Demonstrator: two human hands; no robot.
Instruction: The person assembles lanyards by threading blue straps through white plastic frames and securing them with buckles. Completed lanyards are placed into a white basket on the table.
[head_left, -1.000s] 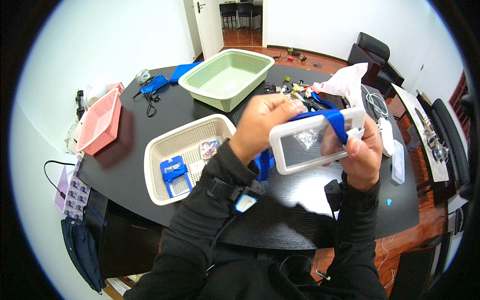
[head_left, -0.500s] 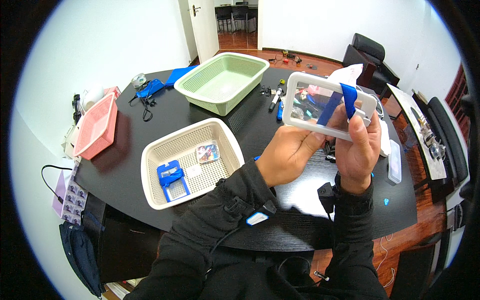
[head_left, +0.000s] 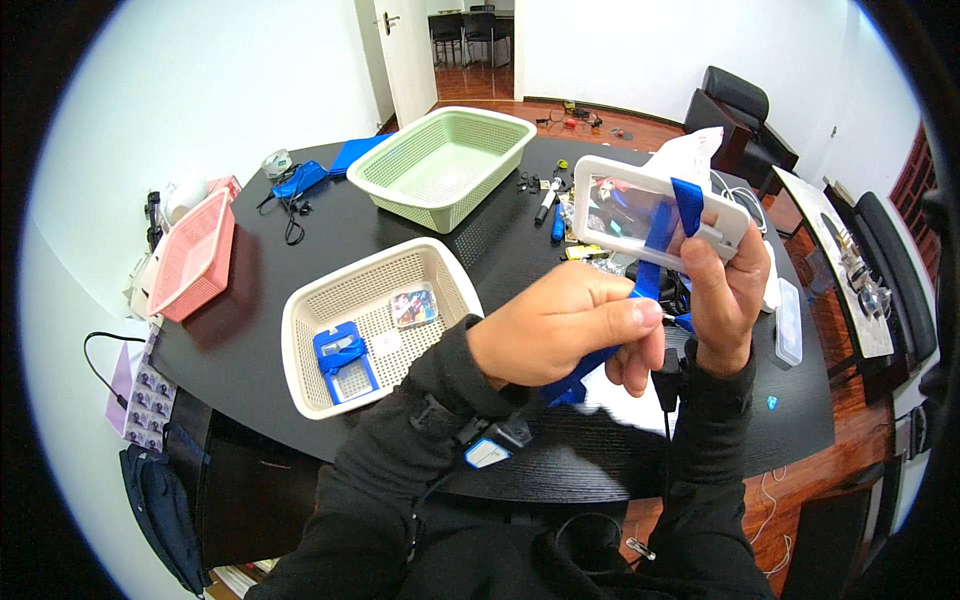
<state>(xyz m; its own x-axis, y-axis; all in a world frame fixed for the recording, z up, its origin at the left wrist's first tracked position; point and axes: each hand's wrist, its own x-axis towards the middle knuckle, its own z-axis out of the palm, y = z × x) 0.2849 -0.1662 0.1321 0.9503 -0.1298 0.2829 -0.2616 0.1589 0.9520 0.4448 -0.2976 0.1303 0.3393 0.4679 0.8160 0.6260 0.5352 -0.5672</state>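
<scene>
R hand (head_left: 728,300) grips clear-window white badge holder (head_left: 625,215), upper R of frame; L hand (head_left: 570,328) pinches its blue lanyard (head_left: 648,279), near ctr.

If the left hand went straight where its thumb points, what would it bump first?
Probably the heel of the right hand, just across from the left hand, though I can't tell whether they're equally deep.

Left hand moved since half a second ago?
Yes: judged against the cream basket, the left hand has moved down the picture, away from the clear holder.
</scene>
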